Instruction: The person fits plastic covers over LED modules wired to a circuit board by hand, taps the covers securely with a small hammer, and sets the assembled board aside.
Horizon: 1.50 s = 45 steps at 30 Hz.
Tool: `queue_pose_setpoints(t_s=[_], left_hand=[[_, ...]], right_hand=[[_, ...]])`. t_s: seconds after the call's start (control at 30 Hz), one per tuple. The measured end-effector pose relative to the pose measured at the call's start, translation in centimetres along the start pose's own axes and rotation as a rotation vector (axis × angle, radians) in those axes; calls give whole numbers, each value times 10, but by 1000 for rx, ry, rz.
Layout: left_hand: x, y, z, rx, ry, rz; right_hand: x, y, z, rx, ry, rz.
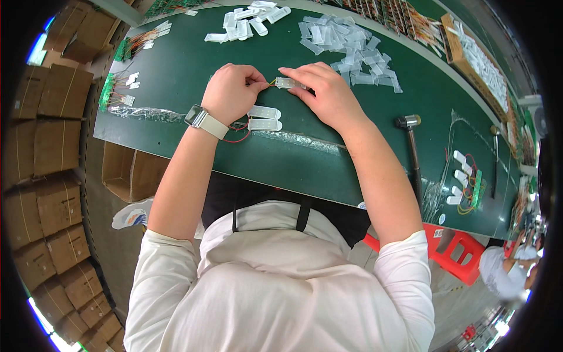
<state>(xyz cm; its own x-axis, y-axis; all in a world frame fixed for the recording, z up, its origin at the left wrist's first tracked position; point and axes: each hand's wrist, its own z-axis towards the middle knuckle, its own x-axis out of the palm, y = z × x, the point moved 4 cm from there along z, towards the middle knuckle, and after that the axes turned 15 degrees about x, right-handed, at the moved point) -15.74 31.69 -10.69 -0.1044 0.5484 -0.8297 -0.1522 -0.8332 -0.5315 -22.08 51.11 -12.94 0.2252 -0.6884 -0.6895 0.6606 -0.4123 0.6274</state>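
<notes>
My left hand (234, 91) is closed, its thumb and fingertips pinching thin coloured wires (271, 83). These wires run into a small whitish rectangular piece (285, 83), gripped between the thumb and fingers of my right hand (326, 94). The right fingers partly cover that piece. Just below my hands lie two white round-ended plastic casings, an upper casing (265, 112) and a lower casing (265, 125), side by side on the green table (316, 170). A red wire (237, 141) loops out from the lower casing, under my left wrist.
White casings (243, 26) and clear plastic pieces (349, 44) lie piled at the back. Green circuit boards with wires (107, 92) sit at the left, another board (477, 189) at the right. A hammer (410, 132) lies beside my right forearm. A cardboard box (469, 64) holds white parts.
</notes>
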Motion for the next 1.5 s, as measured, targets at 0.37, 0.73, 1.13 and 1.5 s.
queue_pose_setpoints(t_s=[0.37,0.73,1.13,1.5], left_hand=[[-2,-9,4,-110,47,-90],[-5,-4,5,-128,38,-30],[-9,20,35,35,305,-291],[-10,8,40,456,101,159]], right_hand=[[1,2,0,61,23,8],[-2,2,-1,-40,-5,-62],[-5,3,2,-99,0,-127],[-3,-4,2,-72,-36,-63]])
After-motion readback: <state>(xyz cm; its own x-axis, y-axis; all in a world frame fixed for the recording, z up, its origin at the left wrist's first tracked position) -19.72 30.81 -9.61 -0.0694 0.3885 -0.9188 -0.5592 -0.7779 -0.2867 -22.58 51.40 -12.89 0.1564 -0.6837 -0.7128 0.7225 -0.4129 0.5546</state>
